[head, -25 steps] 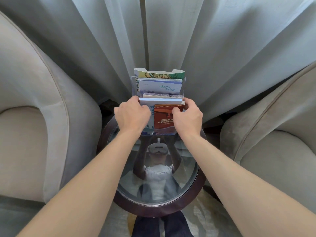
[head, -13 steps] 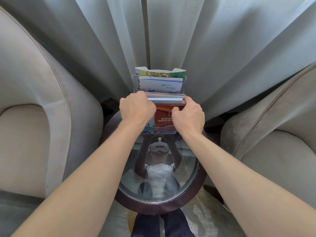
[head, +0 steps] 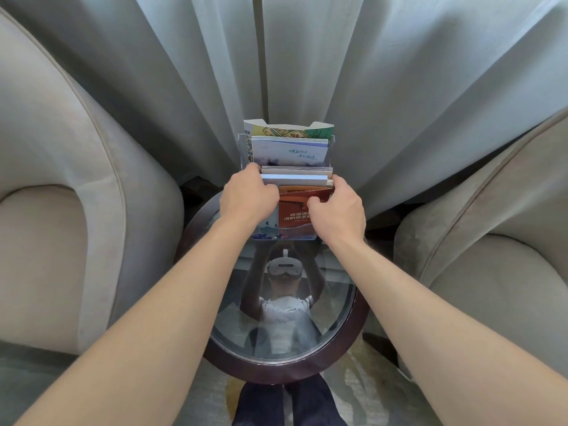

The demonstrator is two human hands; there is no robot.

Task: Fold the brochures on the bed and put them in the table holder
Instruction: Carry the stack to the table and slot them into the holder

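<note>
Both hands (head: pixel 249 196) curled, gripping brochures (head: pixel 293 180)

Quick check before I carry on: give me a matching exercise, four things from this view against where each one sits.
Things:
1. map folder
2. red brochure
3. left hand
4. armchair

Places:
A. front of the holder
B. gripping the white stack's left end
C. right of the table
D. rear of the holder

Pairs: 1-D, 2-A, 3-B, 4-C
</note>
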